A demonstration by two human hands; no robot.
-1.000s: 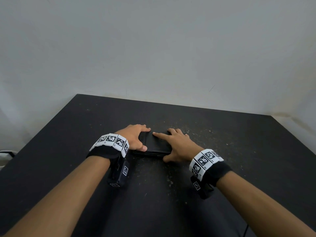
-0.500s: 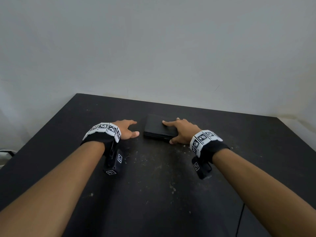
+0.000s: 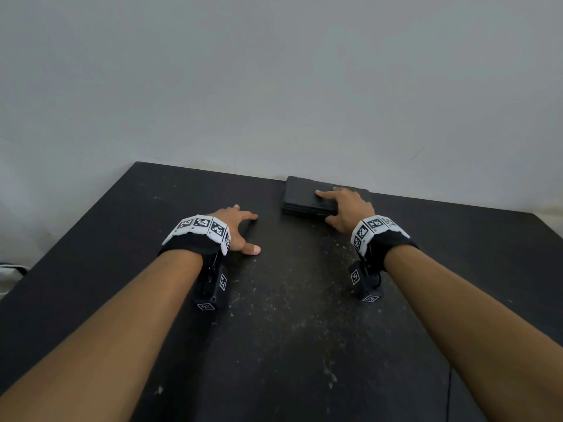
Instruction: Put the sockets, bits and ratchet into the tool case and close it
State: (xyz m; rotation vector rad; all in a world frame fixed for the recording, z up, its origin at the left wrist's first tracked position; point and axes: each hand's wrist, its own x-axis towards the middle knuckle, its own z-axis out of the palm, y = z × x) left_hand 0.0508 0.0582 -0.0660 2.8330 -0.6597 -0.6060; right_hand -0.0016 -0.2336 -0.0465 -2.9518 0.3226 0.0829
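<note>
The fingers of the right hand lie fairly straight across the lid of the tool case, with the thumb against its near edge; this reads as pressing or resting rather than a curled grip. The left hand is released: its fingers spread loosely on the bare table, holding nothing, well clear of the case.

The case sits at the far edge of the table, close against the wall. It is shut, its lid lying flat on the base (whether a latch has caught cannot be told from here). No sockets, bits or ratchet show anywhere on the tabletop, so I judge the packing and closing done, with little or nothing left.

The case is a flat, dark, matte rectangle with rounded corners, a seam visible along its near side.
</note>
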